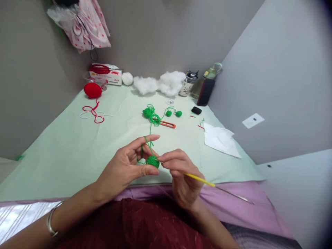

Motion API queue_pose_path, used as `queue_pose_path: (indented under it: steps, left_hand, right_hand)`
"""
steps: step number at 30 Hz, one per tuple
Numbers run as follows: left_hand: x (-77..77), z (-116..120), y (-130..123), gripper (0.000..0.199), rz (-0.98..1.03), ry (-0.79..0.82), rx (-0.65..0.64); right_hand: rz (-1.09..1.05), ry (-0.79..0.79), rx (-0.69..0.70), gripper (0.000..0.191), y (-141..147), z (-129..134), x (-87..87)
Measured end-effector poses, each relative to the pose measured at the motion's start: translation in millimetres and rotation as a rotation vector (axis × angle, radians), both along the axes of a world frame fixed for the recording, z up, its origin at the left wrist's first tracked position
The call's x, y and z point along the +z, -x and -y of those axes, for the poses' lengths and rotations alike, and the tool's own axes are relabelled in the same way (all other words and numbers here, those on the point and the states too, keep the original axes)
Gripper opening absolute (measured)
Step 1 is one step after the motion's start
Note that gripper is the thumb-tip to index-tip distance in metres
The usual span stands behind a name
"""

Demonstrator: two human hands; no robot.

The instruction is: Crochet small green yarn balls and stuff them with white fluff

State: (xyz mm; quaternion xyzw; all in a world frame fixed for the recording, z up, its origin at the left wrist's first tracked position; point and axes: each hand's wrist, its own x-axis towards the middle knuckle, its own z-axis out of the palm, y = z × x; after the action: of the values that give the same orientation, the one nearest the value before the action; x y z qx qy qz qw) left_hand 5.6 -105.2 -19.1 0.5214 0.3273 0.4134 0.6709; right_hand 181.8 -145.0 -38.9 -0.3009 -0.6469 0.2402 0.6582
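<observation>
Between the thumb and fingers of my left hand (132, 160) is a small green crochet piece (152, 162). Green yarn loops around the raised index finger of that hand and runs back to a green yarn ball (147, 112) on the table. My right hand (183, 171) grips a crochet hook (199, 178) with a yellow handle. The hook's tip meets the crochet piece, and its other metal end points to the lower right. Two small green crochet balls (178, 113) lie farther back, near an orange cutter (168, 124).
On the pale green tabletop (121, 138) stand a red yarn ball (92, 90), a white yarn ball (127, 79), white stuffing (171, 83), a pen cup (187, 85) and a phone (206, 92) leaning on a bottle. White paper (220, 140) lies at the right.
</observation>
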Motion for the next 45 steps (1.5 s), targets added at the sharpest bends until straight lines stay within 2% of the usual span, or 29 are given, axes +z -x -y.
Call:
queue_pose_path:
  steps: [7,13,16,20,25,27,29,34,37,40,43,45]
  left_hand:
    - [1.6,1,1,0.068,-0.009,-0.014,-0.006]
    - [5.2,2,0,0.066,-0.118,-0.07,0.01]
    - [6.0,3,0,0.065,-0.153,-0.096,0.028]
    - [5.6,4,0,0.06,-0.205,-0.129,0.062]
    - [2.6,6,-6,0.053,-0.23,-0.171,0.161]
    - [0.7,8,-6,0.05,-0.239,-0.199,0.197]
    - [-0.6,10,-6,0.05,-0.241,-0.231,0.202]
    - [2.2,13,-2,0.053,-0.235,-0.268,0.157]
    - [4.4,13,-2,0.051,-0.23,-0.276,0.134]
    - [3.2,13,-2,0.045,-0.245,-0.262,0.158]
    - [0.3,13,-3,0.047,-0.238,-0.243,0.194]
    - [-0.6,14,-3,0.049,-0.208,-0.237,0.181]
  right_hand:
    - [-0.216,0.164,0.101,0.016,-3,-7,-1.7]
    - [-0.182,0.2,0.206,0.017,-9,-8,0.4]
    - [-0.051,0.154,0.161,0.018,-14,-5,5.3]
    - [0.27,0.015,0.061,0.023,-19,0,14.2]
    - [0.72,-0.216,-0.199,0.028,-14,7,17.1]
    - [0.745,-0.289,-0.26,0.034,-11,9,14.1]
    - [0.698,-0.291,-0.25,0.035,-11,10,10.4]
    - [0.376,-0.114,-0.081,0.027,-14,8,8.6]
    - [0.301,-0.057,-0.055,0.027,-16,7,12.9]
    - [0.476,-0.091,-0.128,0.026,-16,9,14.8]
    - [0.699,-0.239,-0.244,0.033,-14,11,11.1]
    - [0.738,-0.316,-0.308,0.041,-14,13,7.0]
